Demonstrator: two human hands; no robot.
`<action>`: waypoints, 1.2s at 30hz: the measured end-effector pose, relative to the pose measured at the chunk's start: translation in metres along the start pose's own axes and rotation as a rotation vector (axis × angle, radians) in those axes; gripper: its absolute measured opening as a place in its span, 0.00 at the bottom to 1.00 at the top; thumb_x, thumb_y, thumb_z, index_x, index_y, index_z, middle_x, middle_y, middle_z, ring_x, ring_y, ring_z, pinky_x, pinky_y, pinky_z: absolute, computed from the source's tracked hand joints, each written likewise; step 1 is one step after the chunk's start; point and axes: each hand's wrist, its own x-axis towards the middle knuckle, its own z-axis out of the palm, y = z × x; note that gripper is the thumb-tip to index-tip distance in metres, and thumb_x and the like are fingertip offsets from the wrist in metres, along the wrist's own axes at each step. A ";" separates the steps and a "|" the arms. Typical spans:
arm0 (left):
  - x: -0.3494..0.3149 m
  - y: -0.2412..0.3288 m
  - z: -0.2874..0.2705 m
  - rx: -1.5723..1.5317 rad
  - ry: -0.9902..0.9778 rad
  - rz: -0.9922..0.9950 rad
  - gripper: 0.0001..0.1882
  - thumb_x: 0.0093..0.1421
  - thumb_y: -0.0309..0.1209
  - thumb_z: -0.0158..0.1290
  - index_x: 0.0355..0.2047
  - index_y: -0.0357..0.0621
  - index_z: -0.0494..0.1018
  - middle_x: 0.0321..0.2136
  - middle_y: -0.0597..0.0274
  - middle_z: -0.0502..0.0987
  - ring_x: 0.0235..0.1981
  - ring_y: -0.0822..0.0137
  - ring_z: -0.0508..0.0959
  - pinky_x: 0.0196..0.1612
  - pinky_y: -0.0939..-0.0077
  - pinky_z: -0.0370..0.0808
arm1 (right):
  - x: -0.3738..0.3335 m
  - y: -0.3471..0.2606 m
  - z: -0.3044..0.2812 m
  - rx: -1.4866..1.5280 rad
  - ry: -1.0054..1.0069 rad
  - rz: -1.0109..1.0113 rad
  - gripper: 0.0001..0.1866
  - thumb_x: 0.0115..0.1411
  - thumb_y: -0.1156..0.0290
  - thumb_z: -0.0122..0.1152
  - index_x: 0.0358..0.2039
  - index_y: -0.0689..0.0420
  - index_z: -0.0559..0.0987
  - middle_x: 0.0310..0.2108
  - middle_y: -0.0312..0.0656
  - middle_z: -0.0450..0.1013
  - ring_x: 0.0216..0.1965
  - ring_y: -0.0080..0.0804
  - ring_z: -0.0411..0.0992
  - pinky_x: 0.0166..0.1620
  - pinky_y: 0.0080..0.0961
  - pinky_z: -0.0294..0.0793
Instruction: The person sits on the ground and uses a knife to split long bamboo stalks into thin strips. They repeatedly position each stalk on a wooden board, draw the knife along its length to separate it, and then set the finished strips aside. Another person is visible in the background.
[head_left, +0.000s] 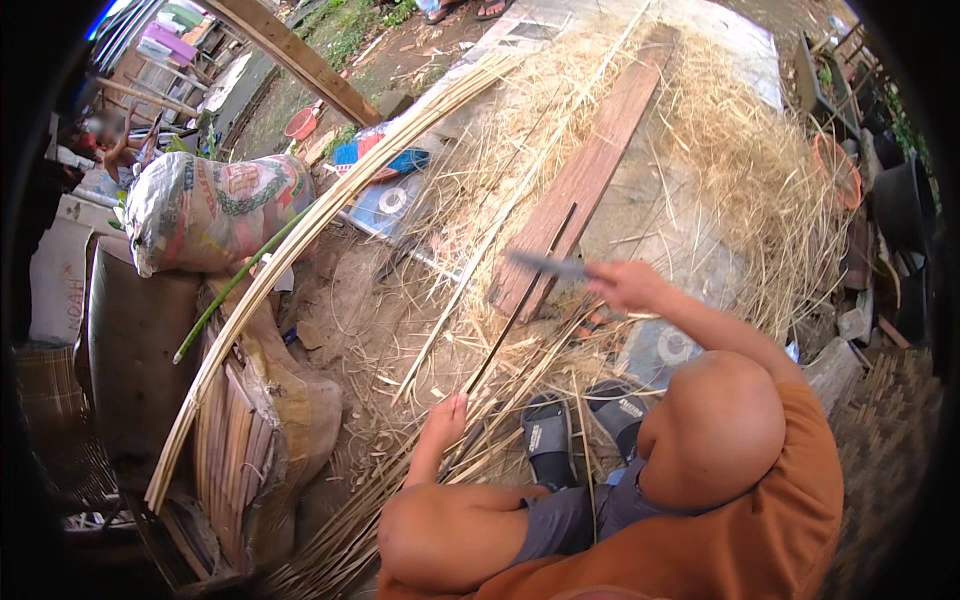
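Observation:
My right hand (625,285) grips a knife (545,264), its blade pointing left across the near end of a brown wooden plank (610,140). Slight motion blur softens the blade. Beneath it runs a thin dark strip (498,340), possibly bamboo, lying slantwise over the plank. The strip's near end is in my left hand (443,420), whose fingers are closed around it by my left knee. More thin strips (370,500) lie in a loose pile under and beside that hand. Whether the blade touches the dark strip I cannot tell.
Curly pale shavings (760,160) cover the ground around the plank. At left, a curved bundle of pale strips (275,275) leans beside a stuffed sack (225,215) and a green stick (215,318). Black containers (900,205) stand at right. Another person (115,145) is at far left.

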 end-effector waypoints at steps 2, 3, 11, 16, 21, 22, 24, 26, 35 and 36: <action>-0.005 -0.007 0.000 -0.047 -0.008 -0.024 0.23 0.71 0.45 0.39 0.34 0.36 0.73 0.30 0.35 0.75 0.35 0.36 0.75 0.41 0.52 0.71 | 0.007 0.066 -0.013 -0.063 0.090 0.358 0.20 0.67 0.50 0.51 0.51 0.49 0.76 0.22 0.50 0.76 0.27 0.53 0.77 0.33 0.46 0.76; -0.001 -0.008 -0.002 -0.106 -0.044 -0.020 0.24 0.70 0.45 0.39 0.34 0.36 0.74 0.31 0.35 0.76 0.36 0.35 0.76 0.43 0.51 0.72 | 0.010 0.088 -0.025 -0.045 0.144 0.565 0.21 0.67 0.49 0.50 0.52 0.49 0.76 0.23 0.50 0.76 0.27 0.52 0.77 0.33 0.45 0.76; 0.054 0.052 0.012 0.181 0.143 0.117 0.22 0.71 0.46 0.39 0.35 0.37 0.71 0.25 0.36 0.77 0.30 0.35 0.78 0.33 0.45 0.73 | -0.040 -0.059 0.049 -0.085 -0.271 0.029 0.24 0.66 0.45 0.50 0.57 0.44 0.73 0.39 0.50 0.78 0.43 0.50 0.77 0.48 0.46 0.75; 0.048 0.027 0.005 0.308 0.135 0.126 0.20 0.71 0.45 0.38 0.35 0.39 0.68 0.19 0.36 0.75 0.22 0.33 0.76 0.27 0.40 0.72 | 0.014 0.034 0.013 0.135 0.005 0.507 0.20 0.67 0.49 0.50 0.51 0.47 0.75 0.35 0.51 0.79 0.38 0.50 0.78 0.42 0.47 0.76; 0.051 0.025 0.011 0.130 0.138 0.173 0.24 0.72 0.44 0.37 0.31 0.36 0.72 0.25 0.30 0.75 0.32 0.29 0.75 0.38 0.40 0.71 | 0.014 0.055 -0.013 0.053 0.053 0.519 0.24 0.66 0.48 0.51 0.57 0.45 0.74 0.33 0.52 0.79 0.37 0.50 0.79 0.40 0.47 0.76; 0.051 0.027 0.012 0.060 0.090 0.132 0.25 0.72 0.44 0.37 0.31 0.35 0.72 0.26 0.31 0.75 0.32 0.30 0.75 0.38 0.42 0.71 | 0.003 0.018 0.006 0.130 0.049 0.416 0.24 0.66 0.47 0.50 0.57 0.45 0.73 0.33 0.52 0.79 0.38 0.50 0.79 0.40 0.47 0.76; 0.057 0.052 0.002 -0.079 -0.011 0.066 0.26 0.72 0.44 0.37 0.30 0.33 0.72 0.28 0.31 0.75 0.33 0.30 0.75 0.38 0.45 0.70 | -0.020 -0.050 0.020 -0.017 -0.100 0.108 0.24 0.66 0.49 0.50 0.57 0.47 0.74 0.34 0.52 0.79 0.37 0.51 0.78 0.40 0.48 0.76; 0.046 0.052 -0.006 -0.064 -0.063 -0.013 0.26 0.72 0.44 0.38 0.30 0.31 0.72 0.28 0.30 0.74 0.34 0.31 0.73 0.37 0.49 0.70 | -0.016 -0.043 0.022 -0.009 -0.141 0.194 0.23 0.66 0.49 0.50 0.56 0.47 0.74 0.32 0.53 0.78 0.36 0.53 0.78 0.39 0.49 0.76; 0.016 -0.019 -0.006 -0.200 -0.267 -0.246 0.25 0.71 0.47 0.38 0.39 0.39 0.77 0.36 0.40 0.80 0.39 0.44 0.79 0.46 0.55 0.73 | 0.002 0.052 -0.009 0.059 0.152 0.460 0.20 0.66 0.52 0.52 0.48 0.53 0.77 0.29 0.59 0.77 0.34 0.62 0.76 0.37 0.52 0.74; 0.015 -0.030 -0.010 -0.323 -0.427 -0.391 0.25 0.71 0.49 0.38 0.41 0.42 0.78 0.38 0.42 0.81 0.41 0.48 0.80 0.48 0.57 0.74 | -0.012 0.055 -0.007 0.076 0.219 0.459 0.20 0.66 0.52 0.53 0.50 0.53 0.77 0.29 0.59 0.77 0.35 0.62 0.76 0.38 0.51 0.74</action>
